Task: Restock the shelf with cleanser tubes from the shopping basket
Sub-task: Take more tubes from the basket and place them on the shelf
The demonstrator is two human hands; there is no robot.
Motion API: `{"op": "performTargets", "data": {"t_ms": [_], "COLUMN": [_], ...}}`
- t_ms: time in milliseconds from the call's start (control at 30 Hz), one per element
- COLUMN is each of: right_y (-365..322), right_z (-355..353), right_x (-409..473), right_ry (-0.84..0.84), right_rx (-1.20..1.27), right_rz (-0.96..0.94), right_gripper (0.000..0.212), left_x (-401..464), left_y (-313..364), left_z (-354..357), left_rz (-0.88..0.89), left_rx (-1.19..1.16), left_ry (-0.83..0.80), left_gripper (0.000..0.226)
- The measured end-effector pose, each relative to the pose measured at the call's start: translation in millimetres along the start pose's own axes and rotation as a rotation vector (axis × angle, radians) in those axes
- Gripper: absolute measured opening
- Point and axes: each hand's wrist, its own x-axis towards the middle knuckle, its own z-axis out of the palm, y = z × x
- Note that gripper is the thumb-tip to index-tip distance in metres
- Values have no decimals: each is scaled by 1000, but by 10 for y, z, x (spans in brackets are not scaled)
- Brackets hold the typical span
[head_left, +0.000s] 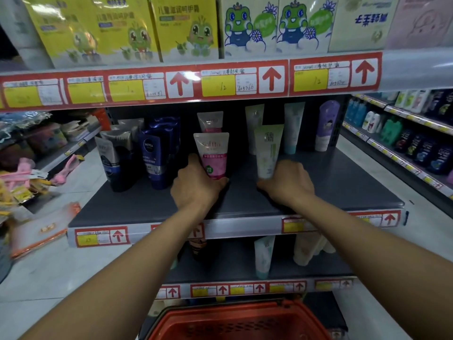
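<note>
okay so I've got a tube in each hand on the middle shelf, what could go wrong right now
1. The pale green tube in your right hand is tilted; let go now and it may fall flat on the shelf.
2. The pink tube in your left hand stands on its narrow cap end near the dark blue tubes; a nudge could topple them.
3. The red basket sits beneath your arms, so a dropped tube could bounce off its rim.

frog-print boxes (pixel 186 28) upper tier | pink items (pixel 17 176) left | bottles (pixel 416 148) right aisle
</note>
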Motion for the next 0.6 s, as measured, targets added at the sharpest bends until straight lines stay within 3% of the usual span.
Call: {"op": "performTargets", "data": {"t_ms": [167, 367, 600], "right_y": [-28, -46, -59], "right_z": [51, 182, 320], "right_x": [257, 596, 909], "right_ry": [13, 16, 31], "right_rx": [26, 62, 58], "right_rz": [31, 22, 31], "right_gripper": [35, 66, 62], "left_x": [275, 609, 843], "left_y": [4, -15, 2], "left_z": [154, 337, 525], "left_rz": [-10, -55, -71], "left_rx": [-6, -19, -53], "left_ry": [-21, -20, 10], "left_gripper": [76, 78, 70]}}
